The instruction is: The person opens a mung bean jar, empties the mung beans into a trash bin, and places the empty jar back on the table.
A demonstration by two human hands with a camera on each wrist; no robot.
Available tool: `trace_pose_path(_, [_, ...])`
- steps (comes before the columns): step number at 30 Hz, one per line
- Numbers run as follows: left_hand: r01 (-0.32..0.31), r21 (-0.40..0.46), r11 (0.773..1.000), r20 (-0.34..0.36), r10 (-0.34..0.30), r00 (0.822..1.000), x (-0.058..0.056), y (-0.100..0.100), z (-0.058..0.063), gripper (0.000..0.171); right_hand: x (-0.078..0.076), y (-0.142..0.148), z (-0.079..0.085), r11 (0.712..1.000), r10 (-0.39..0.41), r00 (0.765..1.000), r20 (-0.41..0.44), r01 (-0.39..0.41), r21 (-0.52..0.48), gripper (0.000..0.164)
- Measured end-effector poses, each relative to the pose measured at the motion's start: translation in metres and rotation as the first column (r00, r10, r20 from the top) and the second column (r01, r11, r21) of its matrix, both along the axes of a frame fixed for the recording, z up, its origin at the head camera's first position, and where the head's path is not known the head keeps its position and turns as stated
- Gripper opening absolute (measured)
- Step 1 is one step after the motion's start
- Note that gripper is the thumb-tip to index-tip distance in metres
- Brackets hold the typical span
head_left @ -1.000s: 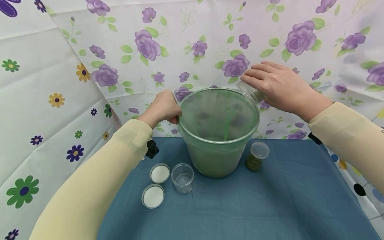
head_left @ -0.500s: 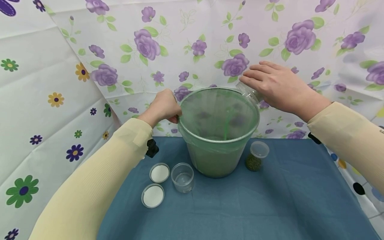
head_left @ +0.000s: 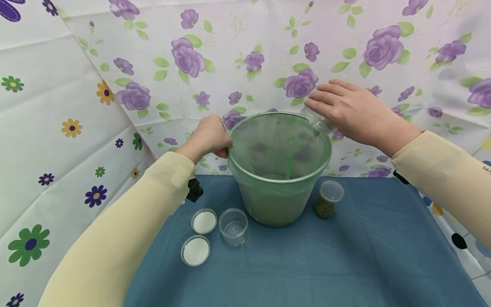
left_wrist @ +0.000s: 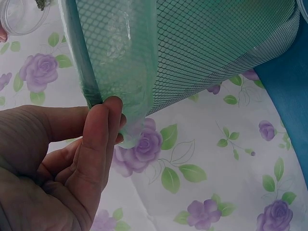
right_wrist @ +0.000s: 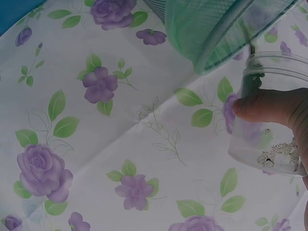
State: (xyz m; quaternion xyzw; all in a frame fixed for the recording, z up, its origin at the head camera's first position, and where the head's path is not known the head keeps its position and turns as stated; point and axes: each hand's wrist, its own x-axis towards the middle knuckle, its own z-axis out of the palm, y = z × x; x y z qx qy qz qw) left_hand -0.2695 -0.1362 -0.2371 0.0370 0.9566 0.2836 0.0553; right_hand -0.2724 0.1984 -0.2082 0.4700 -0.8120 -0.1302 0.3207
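Note:
A mesh waste bin (head_left: 274, 207) stands upright on the blue cloth, lined with a thin green plastic bag (left_wrist: 130, 53). My left hand (head_left: 210, 135) pinches the bin's left rim and the bag's folded edge between thumb and fingers. At the opposite rim, my right hand (head_left: 356, 111) grips a clear plastic jar (head_left: 316, 120), tilted with its mouth toward the bin. In the right wrist view the thumb lies across the jar (right_wrist: 248, 137); pale dry crumbs sit near its base and dark green bits cling near its mouth. The bottom of the bin is hidden.
Right of the bin stands a clear jar (head_left: 325, 208) of dark green flakes. An open clear jar (head_left: 234, 230) is at the front left, beside two shallow round pieces with white discs, one behind (head_left: 204, 222) and one nearer (head_left: 196, 251). Floral sheets (head_left: 230, 55) hang behind.
My right hand has shifted slightly left with the jar. Dark bits now show near the jar's mouth at the rim. The left hand and bin have stayed put.

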Motion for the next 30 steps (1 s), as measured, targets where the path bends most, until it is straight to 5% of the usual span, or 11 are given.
trace_pose_path(30, [0.009, 0.016, 1.0, 0.005, -0.009, 1.0, -0.0008, -0.0006, -0.001, 0.027, -0.0024, 0.0025, -0.0019, 0.999, -0.028, 0.999, 0.016, 0.028, 0.037, 0.088])
